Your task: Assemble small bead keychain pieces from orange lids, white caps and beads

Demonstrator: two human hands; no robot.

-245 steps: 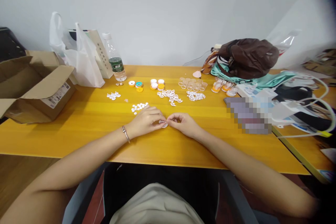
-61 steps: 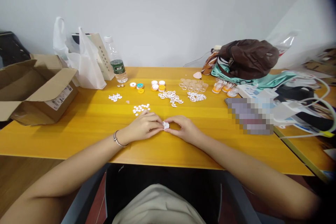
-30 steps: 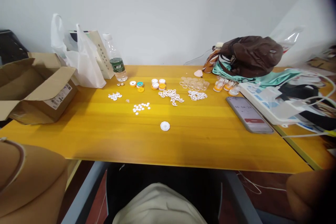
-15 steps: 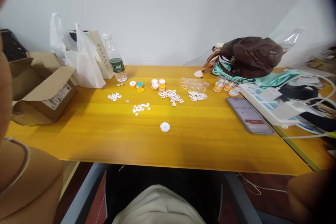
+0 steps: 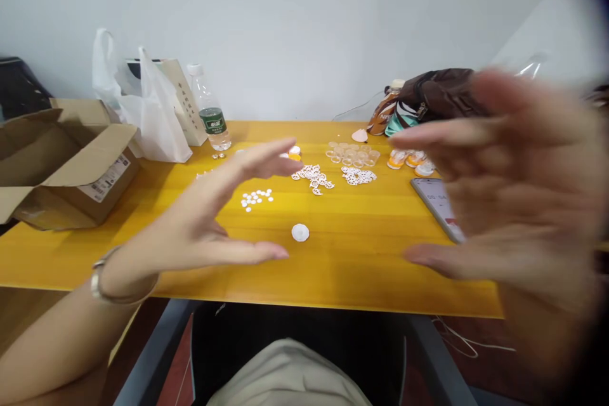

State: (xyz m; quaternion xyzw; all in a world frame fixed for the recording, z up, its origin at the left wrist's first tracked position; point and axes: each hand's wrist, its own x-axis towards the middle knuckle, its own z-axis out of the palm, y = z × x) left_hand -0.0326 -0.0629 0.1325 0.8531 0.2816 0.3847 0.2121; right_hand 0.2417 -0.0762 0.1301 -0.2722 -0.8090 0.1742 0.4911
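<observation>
My left hand [image 5: 214, 209] is raised over the table's left half, thumb and fingers spread apart, holding nothing. Opposite it, my right hand [image 5: 504, 184] hangs in the air, blurred, also with thumb and fingers apart and nothing between them. A scalloped white disc [image 5: 300, 232] lies flat on the table between the hands, touched by neither. Beyond it lie small white round pieces [image 5: 254, 200], white leaf-shaped openwork pieces [image 5: 311, 176], a second pile of openwork pieces [image 5: 358, 176] and clear round cups [image 5: 354, 153]. My left fingers partly hide the orange and white round parts [image 5: 294, 153].
On the left stand an open cardboard box [image 5: 85, 171], a white plastic bag [image 5: 159, 120] and a water bottle [image 5: 212, 117]. At right are a phone [image 5: 435, 203], orange-based clear assemblies [image 5: 419, 162], a brown bottle [image 5: 384, 109] and a dark brown bag [image 5: 442, 95].
Both hands have come down from the edges of the view to above the table, with fingers spread. The pieces on the table keep their places.
</observation>
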